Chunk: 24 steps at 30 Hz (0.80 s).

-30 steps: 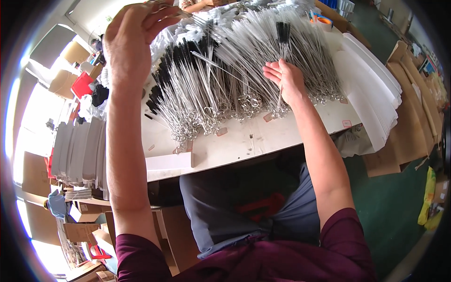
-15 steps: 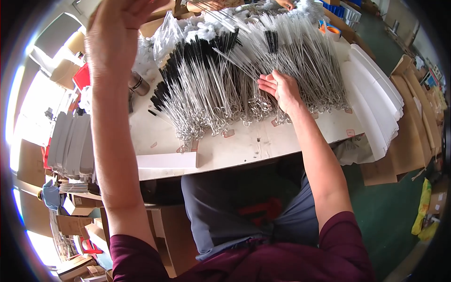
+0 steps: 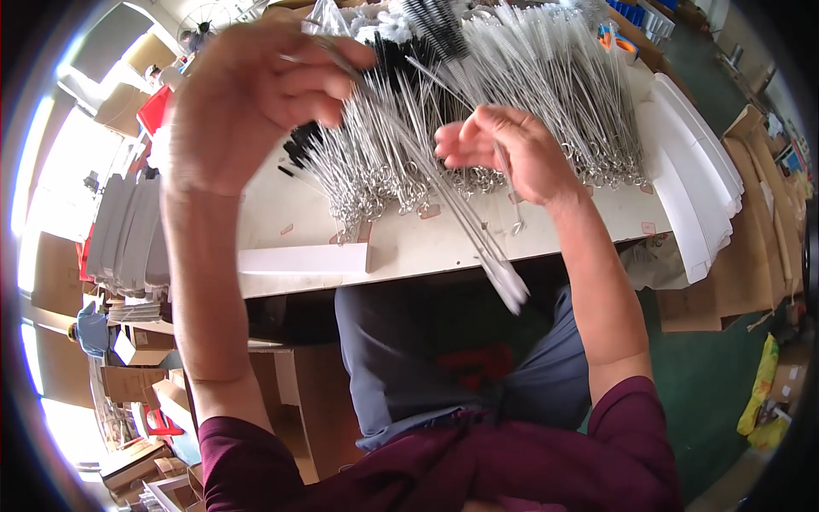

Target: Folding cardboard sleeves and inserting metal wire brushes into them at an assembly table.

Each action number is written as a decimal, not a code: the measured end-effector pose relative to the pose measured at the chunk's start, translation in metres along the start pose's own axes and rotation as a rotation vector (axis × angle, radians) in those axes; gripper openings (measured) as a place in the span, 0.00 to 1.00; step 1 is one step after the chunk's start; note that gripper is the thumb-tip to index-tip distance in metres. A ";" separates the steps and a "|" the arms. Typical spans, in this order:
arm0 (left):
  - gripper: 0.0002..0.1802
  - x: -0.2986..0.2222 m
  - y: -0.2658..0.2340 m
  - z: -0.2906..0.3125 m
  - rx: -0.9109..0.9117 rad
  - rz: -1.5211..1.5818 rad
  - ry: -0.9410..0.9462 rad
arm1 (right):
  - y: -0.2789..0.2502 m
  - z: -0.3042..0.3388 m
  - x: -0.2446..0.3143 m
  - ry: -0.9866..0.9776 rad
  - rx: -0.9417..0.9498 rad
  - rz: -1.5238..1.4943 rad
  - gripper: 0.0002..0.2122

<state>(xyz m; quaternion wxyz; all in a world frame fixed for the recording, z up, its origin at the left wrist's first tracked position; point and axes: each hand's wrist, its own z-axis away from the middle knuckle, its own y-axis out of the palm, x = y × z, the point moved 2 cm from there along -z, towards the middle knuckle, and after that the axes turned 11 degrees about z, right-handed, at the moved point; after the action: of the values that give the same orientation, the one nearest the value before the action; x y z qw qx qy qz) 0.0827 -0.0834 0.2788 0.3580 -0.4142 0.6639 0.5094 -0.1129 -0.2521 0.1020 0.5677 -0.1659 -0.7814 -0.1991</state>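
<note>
My left hand (image 3: pixel 264 98), raised at the upper left and blurred, is closed round a few thin wire brushes (image 3: pixel 444 196). They slant down to the right, and their pale bristled ends hang past the table edge. In front of the brush pile my right hand (image 3: pixel 516 154) is closed, its fingers curled. It holds a wire brush whose black bristles (image 3: pixel 435 30) rise beyond the hand; a looped wire end (image 3: pixel 518 226) dangles below the palm. The large pile of wire brushes (image 3: pixel 554 94), with white and black bristles, lies with its ring ends toward me.
A flat white strip (image 3: pixel 303 258) lies at the table's front left. White sheets (image 3: pixel 691 183) are stacked at the right edge, beside cardboard (image 3: pixel 746 222). Orange-handled scissors (image 3: pixel 618 41) lie behind the pile. Grey-white stacks (image 3: pixel 124 235) stand left of the table.
My left hand has come down and nearer the pile, and the brushes in it now swing down to the right. My right hand has lifted toward me, its black-bristled brush tilting left.
</note>
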 end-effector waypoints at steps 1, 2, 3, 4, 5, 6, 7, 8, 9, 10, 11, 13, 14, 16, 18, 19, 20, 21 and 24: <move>0.12 0.012 0.000 0.004 -0.127 -0.182 0.046 | 0.009 0.004 -0.003 0.001 0.011 -0.006 0.17; 0.11 0.020 -0.002 0.005 -0.130 -0.235 0.041 | 0.021 0.011 -0.010 0.073 0.126 -0.130 0.17; 0.10 0.030 -0.005 0.006 -0.127 -0.283 0.034 | 0.030 0.021 -0.014 0.146 0.234 -0.249 0.17; 0.11 0.039 -0.009 0.010 -0.186 -0.284 0.016 | 0.041 0.032 -0.014 0.239 0.241 -0.324 0.16; 0.11 0.048 -0.018 0.014 -0.184 -0.336 0.019 | 0.048 0.043 -0.023 0.296 0.247 -0.383 0.17; 0.11 0.056 -0.024 0.014 -0.220 -0.397 -0.017 | 0.050 0.055 -0.027 0.336 0.258 -0.358 0.18; 0.10 0.063 -0.030 0.015 -0.261 -0.462 -0.053 | 0.052 0.064 -0.032 0.374 0.274 -0.335 0.18; 0.09 0.069 -0.038 0.018 -0.255 -0.469 -0.070 | 0.053 0.072 -0.036 0.376 0.281 -0.338 0.18; 0.07 0.074 -0.044 0.021 -0.293 -0.482 -0.078 | 0.053 0.080 -0.040 0.430 0.262 -0.319 0.19; 0.07 0.079 -0.047 0.022 -0.300 -0.525 -0.077 | 0.052 0.087 -0.044 0.486 0.237 -0.297 0.19; 0.06 0.083 -0.050 0.024 -0.306 -0.569 -0.075 | 0.052 0.093 -0.050 0.486 0.239 -0.297 0.19; 0.06 0.091 -0.058 0.030 -0.310 -0.585 -0.083 | 0.055 0.101 -0.062 0.525 0.193 -0.246 0.20; 0.06 0.095 -0.062 0.032 -0.308 -0.598 -0.090 | 0.058 0.106 -0.065 0.532 0.163 -0.218 0.21; 0.06 0.106 -0.066 0.037 -0.305 -0.671 -0.081 | 0.057 0.113 -0.070 0.510 0.154 -0.129 0.20; 0.05 0.117 -0.068 0.043 -0.341 -0.799 -0.071 | 0.060 0.119 -0.070 0.466 0.083 0.025 0.20; 0.05 0.123 -0.066 0.048 -0.343 -0.798 -0.073 | 0.062 0.122 -0.072 0.469 0.085 0.024 0.20; 0.04 0.127 -0.061 0.053 -0.359 -0.947 -0.005 | 0.061 0.124 -0.073 0.454 0.056 0.057 0.20; 0.03 0.131 -0.054 0.058 -0.372 -1.095 0.064 | 0.062 0.127 -0.074 0.441 0.026 0.089 0.21; 0.04 0.142 -0.041 0.067 -0.250 -1.318 0.340 | 0.065 0.138 -0.084 0.367 0.015 0.157 0.22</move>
<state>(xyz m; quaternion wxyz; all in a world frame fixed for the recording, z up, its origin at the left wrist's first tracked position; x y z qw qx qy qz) 0.0668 -0.0500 0.1204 0.4335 -0.8435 0.2569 0.1863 -0.1693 -0.1296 -0.0082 0.7157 -0.1828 -0.6508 -0.1755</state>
